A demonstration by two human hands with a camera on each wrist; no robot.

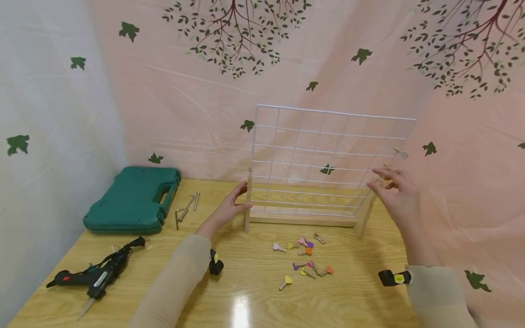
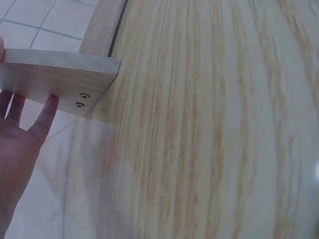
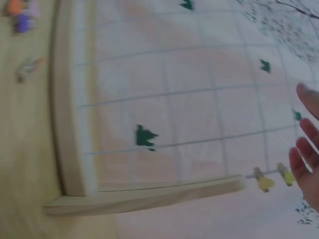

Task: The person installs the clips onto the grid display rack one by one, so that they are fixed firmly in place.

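A white wire grid panel point(image 1: 320, 135) stands upright in a wooden stand point(image 1: 303, 219). My left hand point(image 1: 230, 207) holds the stand's left side board point(image 2: 65, 74), its fingertips against the outer face, where two screw heads show. At the grid's right edge is my right hand point(image 1: 398, 193), thumb and index finger apart with nothing seen between them. In the right wrist view, yellow heart clothespins point(image 3: 264, 181) hang on the wire beside its fingers. Another clip point(image 1: 399, 152) sits higher on that edge. Several small coloured heart clothespins point(image 1: 287, 281) lie scattered in front of the stand.
At the back left lies a green plastic case point(image 1: 131, 200). Metal hex keys and bolts point(image 1: 184, 212) are beside it. A black glue gun point(image 1: 102, 273) lies at the front left of the wooden table point(image 1: 328, 305). A printed pink curtain point(image 1: 184, 105) hangs behind.
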